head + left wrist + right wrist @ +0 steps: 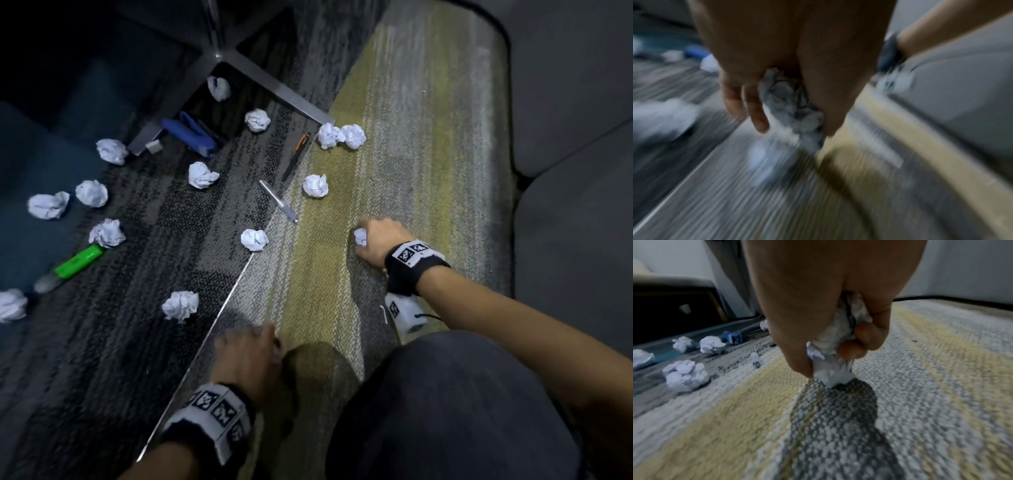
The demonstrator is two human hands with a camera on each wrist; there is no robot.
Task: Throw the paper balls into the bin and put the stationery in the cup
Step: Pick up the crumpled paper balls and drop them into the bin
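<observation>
My right hand grips a crumpled white paper ball just above the green-grey rug. My left hand, low over the rug's near edge, holds another paper ball in its curled fingers; that wrist view is blurred. Several paper balls lie scattered on the dark carpet, one close to my right hand and one close to my left. A silver pen, a black and orange pen, a green highlighter and a blue stapler lie on the floor. No bin or cup shows.
A metal table leg base crosses the carpet at the back. A grey sofa borders the rug on the right. My knee in dark trousers fills the lower right. A small white eraser lies by the stapler.
</observation>
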